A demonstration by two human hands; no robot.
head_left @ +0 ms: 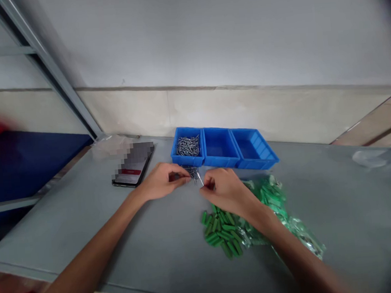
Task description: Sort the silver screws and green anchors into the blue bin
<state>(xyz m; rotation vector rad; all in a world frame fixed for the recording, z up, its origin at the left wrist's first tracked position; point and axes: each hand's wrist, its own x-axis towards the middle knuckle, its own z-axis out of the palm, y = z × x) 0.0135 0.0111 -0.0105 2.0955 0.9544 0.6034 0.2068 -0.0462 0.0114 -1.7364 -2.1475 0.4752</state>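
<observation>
Between the thumb and fingers of my right hand (226, 187) is a thin silvery screw (200, 179), its free end pointing up and left. My left hand (162, 180) is closed in a pinch beside a small pile of screws (191, 170) on the table; whatever lies between its fingertips is too small to make out. Just behind the pile stands a blue bin full of screws (188, 147). Below my right hand lies a heap of green wall plugs (224, 230), partly covered by the hand.
Two more blue bins (219, 144) (253, 146) continue the row along the wall. Clear bags with green pieces (274, 199) lie under and beside my right forearm. A phone (134, 165) and a crumpled plastic bag (110, 145) are at left on the grey table (149, 249).
</observation>
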